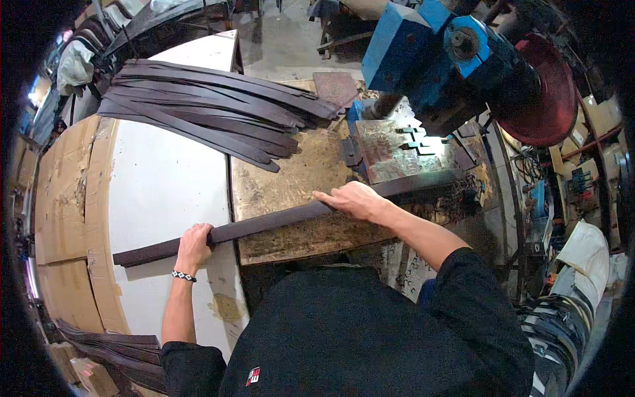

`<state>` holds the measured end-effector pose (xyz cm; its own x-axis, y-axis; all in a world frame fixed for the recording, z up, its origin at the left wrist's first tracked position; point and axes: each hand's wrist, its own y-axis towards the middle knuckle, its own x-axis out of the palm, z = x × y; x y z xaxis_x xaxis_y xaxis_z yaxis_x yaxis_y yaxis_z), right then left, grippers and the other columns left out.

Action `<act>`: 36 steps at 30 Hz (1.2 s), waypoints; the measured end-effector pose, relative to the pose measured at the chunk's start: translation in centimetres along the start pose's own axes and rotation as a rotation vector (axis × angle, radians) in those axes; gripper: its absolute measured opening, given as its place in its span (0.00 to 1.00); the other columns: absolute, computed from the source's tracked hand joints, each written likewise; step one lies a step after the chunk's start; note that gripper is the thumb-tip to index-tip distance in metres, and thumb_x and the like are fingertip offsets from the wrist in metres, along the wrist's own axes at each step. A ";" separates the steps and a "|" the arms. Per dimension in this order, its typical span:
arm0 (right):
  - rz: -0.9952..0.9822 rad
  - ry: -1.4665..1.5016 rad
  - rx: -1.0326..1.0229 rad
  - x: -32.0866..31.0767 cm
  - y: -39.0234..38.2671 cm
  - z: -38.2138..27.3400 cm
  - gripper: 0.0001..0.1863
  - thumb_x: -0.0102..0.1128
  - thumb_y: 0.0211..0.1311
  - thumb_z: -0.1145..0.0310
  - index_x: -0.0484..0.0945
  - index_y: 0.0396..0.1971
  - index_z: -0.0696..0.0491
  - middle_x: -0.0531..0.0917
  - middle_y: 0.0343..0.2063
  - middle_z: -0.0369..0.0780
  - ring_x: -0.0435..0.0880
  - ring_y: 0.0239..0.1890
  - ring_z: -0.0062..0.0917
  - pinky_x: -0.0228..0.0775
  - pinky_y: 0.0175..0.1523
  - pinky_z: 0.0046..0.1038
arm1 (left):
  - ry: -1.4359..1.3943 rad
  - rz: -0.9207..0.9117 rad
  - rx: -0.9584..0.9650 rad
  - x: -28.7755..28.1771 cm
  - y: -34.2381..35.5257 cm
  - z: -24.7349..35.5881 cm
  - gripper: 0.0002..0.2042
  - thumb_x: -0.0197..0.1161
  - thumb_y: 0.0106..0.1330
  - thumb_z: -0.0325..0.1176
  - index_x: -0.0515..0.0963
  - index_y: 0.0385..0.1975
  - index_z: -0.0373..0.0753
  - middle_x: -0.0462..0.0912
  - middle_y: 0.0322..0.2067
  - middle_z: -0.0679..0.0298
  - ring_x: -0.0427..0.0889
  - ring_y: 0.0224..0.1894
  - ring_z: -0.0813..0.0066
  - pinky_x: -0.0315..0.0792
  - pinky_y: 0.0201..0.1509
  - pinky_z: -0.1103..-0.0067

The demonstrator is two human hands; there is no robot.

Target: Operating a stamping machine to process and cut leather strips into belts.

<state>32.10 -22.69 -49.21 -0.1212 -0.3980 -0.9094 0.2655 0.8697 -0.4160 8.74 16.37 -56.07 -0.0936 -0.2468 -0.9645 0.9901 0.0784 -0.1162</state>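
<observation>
A long dark brown strip (271,223), apparently several layers stacked, lies diagonally across the white board (165,172) and the worn wooden bench (278,178). My left hand (196,241) is closed on it toward its left end, wearing a beaded bracelet at the wrist. My right hand (350,200) grips it farther right, with fingers over its upper edge. Beyond my right hand, the strip runs along the front of a scuffed metal plate (383,162) with small green blocks (420,142) on it, beneath a blue machine (397,46).
A fanned pile of dark strips (198,99) lies at the back left. Cardboard sheets (63,198) line the left, with more strips (112,347) below them. A red wheel (546,92) hangs beside the machine. Racks and cables (532,169) crowd the right; a rolled bundle (555,327) sits lower right.
</observation>
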 end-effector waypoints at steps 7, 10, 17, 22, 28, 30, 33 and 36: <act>0.136 0.082 -0.010 1.0 0.0 0.5 0.43 0.73 0.48 0.71 0.65 0.67 0.52 0.83 0.28 0.42 0.87 0.34 0.39 0.77 0.34 0.39 | -0.039 0.055 0.091 -1.1 0.0 -0.1 0.19 0.61 0.45 0.16 0.80 0.40 0.36 0.81 0.37 0.54 0.80 0.46 0.51 0.77 0.49 0.62; 0.121 0.075 0.034 0.7 0.0 0.0 0.38 0.74 0.47 0.71 0.68 0.62 0.52 0.84 0.29 0.42 0.87 0.36 0.39 0.77 0.37 0.39 | -0.083 0.036 -0.030 -1.4 -0.2 -0.2 0.17 0.61 0.45 0.17 0.81 0.38 0.36 0.80 0.35 0.55 0.80 0.46 0.53 0.76 0.50 0.64; 0.257 -0.032 0.061 1.2 2.4 -3.2 0.27 0.65 0.56 0.72 0.70 0.57 0.52 0.84 0.38 0.41 0.87 0.43 0.34 0.76 0.45 0.34 | -0.067 0.008 0.044 -0.3 -0.1 -2.3 0.14 0.58 0.42 0.16 0.80 0.31 0.33 0.80 0.35 0.54 0.78 0.46 0.52 0.76 0.49 0.63; 0.342 0.009 -0.006 2.1 5.4 -6.1 0.32 0.68 0.52 0.74 0.68 0.60 0.55 0.83 0.38 0.43 0.87 0.42 0.36 0.77 0.45 0.34 | -0.072 0.024 0.109 -0.4 0.0 -2.5 0.14 0.57 0.43 0.17 0.79 0.33 0.33 0.79 0.34 0.53 0.78 0.45 0.52 0.75 0.50 0.64; 0.236 0.132 0.013 1.5 6.4 -6.2 0.32 0.69 0.50 0.74 0.69 0.57 0.57 0.83 0.37 0.43 0.86 0.42 0.38 0.78 0.45 0.38 | -0.089 0.029 0.050 -0.6 -0.6 -2.9 0.16 0.60 0.44 0.17 0.80 0.35 0.35 0.78 0.37 0.54 0.79 0.47 0.51 0.77 0.49 0.63; 0.224 0.147 0.041 1.8 6.7 -6.4 0.29 0.69 0.51 0.74 0.70 0.54 0.57 0.83 0.37 0.44 0.86 0.42 0.38 0.78 0.45 0.36 | -0.081 0.017 0.023 -1.4 -1.1 -3.4 0.15 0.60 0.45 0.18 0.80 0.35 0.36 0.78 0.36 0.54 0.79 0.46 0.51 0.76 0.49 0.64; 0.368 0.054 0.027 2.4 6.3 -6.9 0.31 0.68 0.52 0.74 0.69 0.58 0.57 0.83 0.37 0.44 0.86 0.42 0.37 0.78 0.45 0.36 | -0.038 0.001 -0.026 -2.5 -2.5 -5.8 0.14 0.60 0.46 0.18 0.79 0.35 0.37 0.79 0.35 0.55 0.79 0.44 0.51 0.76 0.49 0.63; 0.509 -0.021 0.051 2.7 6.3 -7.1 0.35 0.66 0.53 0.75 0.67 0.64 0.57 0.83 0.38 0.44 0.86 0.43 0.37 0.77 0.46 0.35 | 0.009 0.000 -0.072 -2.9 -4.8 -9.9 0.14 0.60 0.46 0.18 0.78 0.34 0.37 0.79 0.35 0.54 0.79 0.43 0.50 0.75 0.48 0.61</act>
<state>26.61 -16.20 -54.35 0.0545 0.0667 -0.9963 0.3323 0.9397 0.0811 3.25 26.25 -55.06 -0.0950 -0.2379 -0.9666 0.9800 0.1480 -0.1328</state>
